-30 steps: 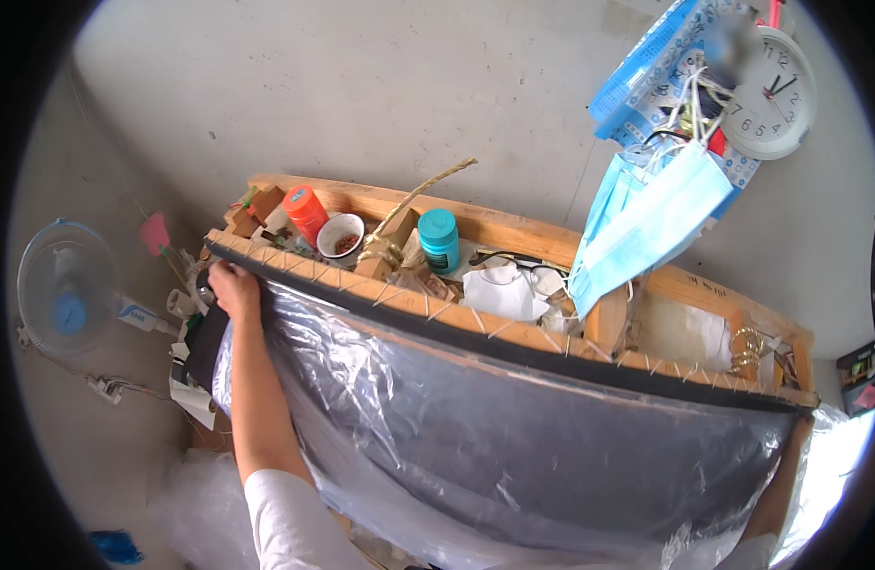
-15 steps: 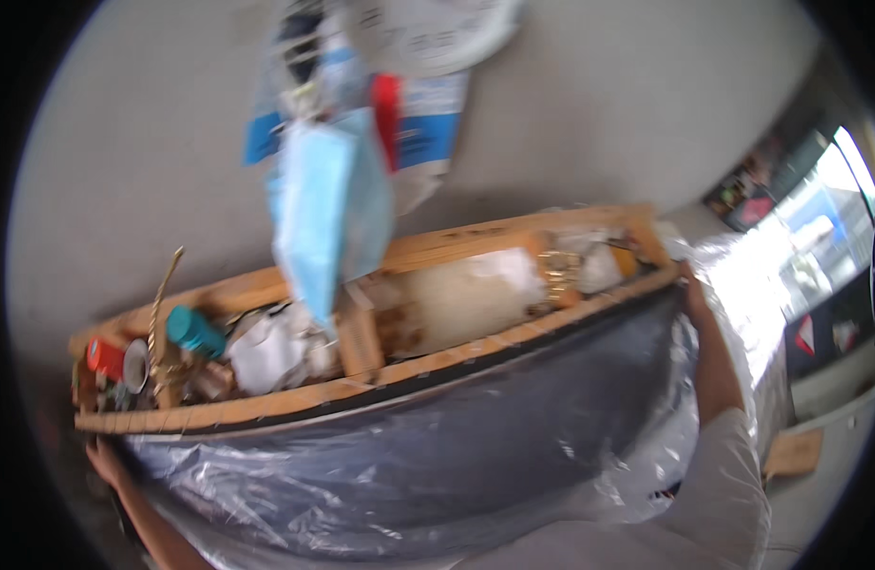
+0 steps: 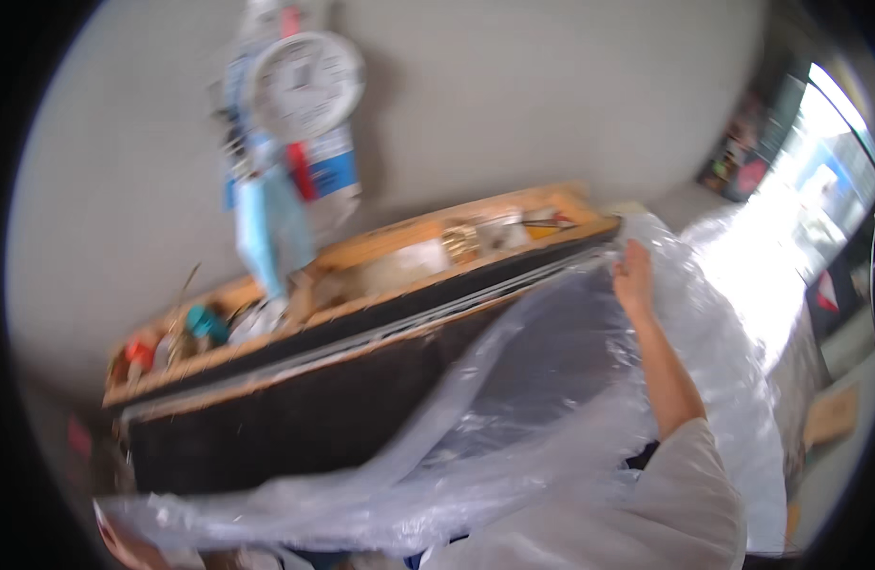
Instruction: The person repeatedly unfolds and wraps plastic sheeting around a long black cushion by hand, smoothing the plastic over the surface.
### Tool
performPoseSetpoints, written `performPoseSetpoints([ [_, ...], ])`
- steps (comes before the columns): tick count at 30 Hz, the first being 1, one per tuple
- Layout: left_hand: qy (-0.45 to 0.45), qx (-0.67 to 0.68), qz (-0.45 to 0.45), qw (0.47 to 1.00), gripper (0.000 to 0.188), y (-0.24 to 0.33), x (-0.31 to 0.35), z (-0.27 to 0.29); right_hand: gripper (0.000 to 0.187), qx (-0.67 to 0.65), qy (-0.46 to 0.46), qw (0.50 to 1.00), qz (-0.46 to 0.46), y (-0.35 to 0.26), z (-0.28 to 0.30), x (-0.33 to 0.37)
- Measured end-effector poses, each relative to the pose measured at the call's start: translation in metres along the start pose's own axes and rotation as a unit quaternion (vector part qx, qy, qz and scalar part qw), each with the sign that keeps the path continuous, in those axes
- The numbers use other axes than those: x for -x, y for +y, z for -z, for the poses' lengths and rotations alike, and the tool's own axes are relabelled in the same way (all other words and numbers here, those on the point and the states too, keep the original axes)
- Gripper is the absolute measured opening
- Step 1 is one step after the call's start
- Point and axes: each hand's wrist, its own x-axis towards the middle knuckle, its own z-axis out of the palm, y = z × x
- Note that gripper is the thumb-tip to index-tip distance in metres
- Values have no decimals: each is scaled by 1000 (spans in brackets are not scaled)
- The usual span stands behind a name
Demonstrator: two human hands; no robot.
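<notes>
A large clear plastic sheet (image 3: 513, 475) spreads in loose folds in front of me, over the right part of a flat black panel (image 3: 295, 427). My left hand (image 3: 129, 543), at the lower left, is closed on the sheet's edge and partly cut off by the dark rim. My right hand (image 3: 634, 280) is at the upper right of the panel, gripping the sheet, its fingers blurred. Behind the panel runs a long wooden trough (image 3: 361, 249) holding a teal cup (image 3: 208, 325), a red cup (image 3: 139, 355), white crumpled material (image 3: 257, 321) and a gold-coloured roll (image 3: 461, 243).
A round white clock (image 3: 307, 85) and a light-blue face mask (image 3: 257, 237) hang on the grey wall (image 3: 513, 95). More plastic bunches at the right, by a bright doorway (image 3: 817, 199). A brown cardboard piece (image 3: 830, 416) lies at the far right.
My left hand has come down and toward me with the sheet's edge, baring the panel's left part. My right hand has moved off the trough's end, and the view has shifted.
</notes>
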Motion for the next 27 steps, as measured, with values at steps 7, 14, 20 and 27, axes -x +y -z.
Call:
performPoseSetpoints([
  [7, -504, 281, -72, 813, 28, 271, 277, -201, 67, -531, -432, 630, 368, -341, 113, 129],
  [14, -310, 25, -243, 919, 25, 211, 253, -64, 27, -622, -537, 570, 1, -305, 109, 105],
  [20, -167, -55, 259, 950, 60, -22, 311, -3, 27, -687, 3, 695, -211, -69, 80, -102],
  [27, -230, 128, 250, 932, 15, 71, 357, -81, 31, -593, -593, 544, 25, -382, 64, 187],
])
